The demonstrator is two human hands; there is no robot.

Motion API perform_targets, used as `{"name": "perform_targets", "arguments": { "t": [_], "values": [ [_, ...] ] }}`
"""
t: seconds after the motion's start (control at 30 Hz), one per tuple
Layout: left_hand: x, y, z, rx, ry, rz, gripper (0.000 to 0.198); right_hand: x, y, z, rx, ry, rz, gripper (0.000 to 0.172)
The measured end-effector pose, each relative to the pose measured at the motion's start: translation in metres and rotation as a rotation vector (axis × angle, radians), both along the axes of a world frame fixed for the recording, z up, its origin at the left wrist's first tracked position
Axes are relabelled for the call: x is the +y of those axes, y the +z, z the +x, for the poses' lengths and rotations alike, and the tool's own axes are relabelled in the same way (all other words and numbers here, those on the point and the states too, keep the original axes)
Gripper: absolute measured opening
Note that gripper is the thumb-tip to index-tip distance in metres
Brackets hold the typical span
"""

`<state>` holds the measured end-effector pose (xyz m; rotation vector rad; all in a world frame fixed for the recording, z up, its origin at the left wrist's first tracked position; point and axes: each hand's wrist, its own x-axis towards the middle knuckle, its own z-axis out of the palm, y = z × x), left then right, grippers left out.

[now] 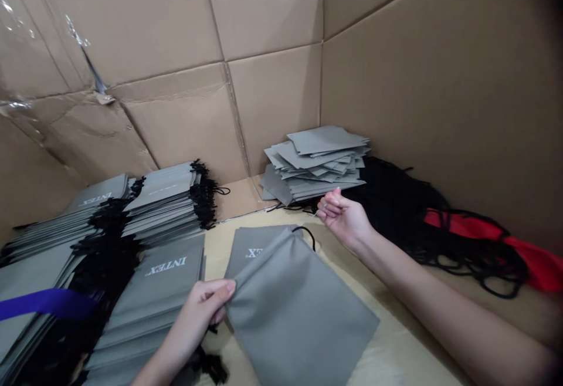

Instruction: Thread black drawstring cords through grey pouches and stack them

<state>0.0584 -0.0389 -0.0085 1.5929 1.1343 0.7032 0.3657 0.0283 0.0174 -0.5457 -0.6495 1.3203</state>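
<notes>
My left hand [210, 302] pinches the upper left corner of a grey fabric pouch [303, 310], which hangs tilted with its plain side up. A short black cord [305, 231] loops out of the pouch's top corner. Below it lies another grey pouch [246, 251], its white lettering partly covered. To the upper right, my right hand [341, 216] is raised with its fingers closed in a pinch. A thin light-coloured tip shows at those fingers, too small to name. Whether the cord reaches this hand, I cannot tell.
Several stacks of printed grey pouches with black cords [162, 198] stand on the left. Behind my right hand is a loose pile of plain grey pouches [316, 160]. Black cords [396, 210] and red fabric [528, 257] lie right. Cardboard walls [272, 92] enclose the surface; a purple strap [48, 302] crosses the left.
</notes>
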Motion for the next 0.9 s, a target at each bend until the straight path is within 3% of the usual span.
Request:
{"name": "perform_targets", "arguments": {
  "t": [0.17, 0.33, 0.63, 0.9],
  "values": [
    [0.008, -0.005, -0.010, 0.067, -0.049, -0.020, 0.047, 0.002, -0.006, -0.001, 0.000, 0.046, -0.023, 0.037],
    [0.005, 0.000, -0.013, 0.064, -0.045, 0.001, 0.042, 0.003, -0.009, 0.000, 0.014, 0.072, -0.048, 0.034],
    [-0.002, 0.012, -0.015, -0.104, -0.257, -0.183, 0.035, 0.007, -0.013, 0.002, -0.005, 0.186, -0.149, 0.037],
    [-0.009, 0.011, -0.017, -0.097, -0.410, -0.314, 0.036, 0.010, -0.022, 0.001, -0.073, 0.277, -0.240, 0.033]
  ]
}}
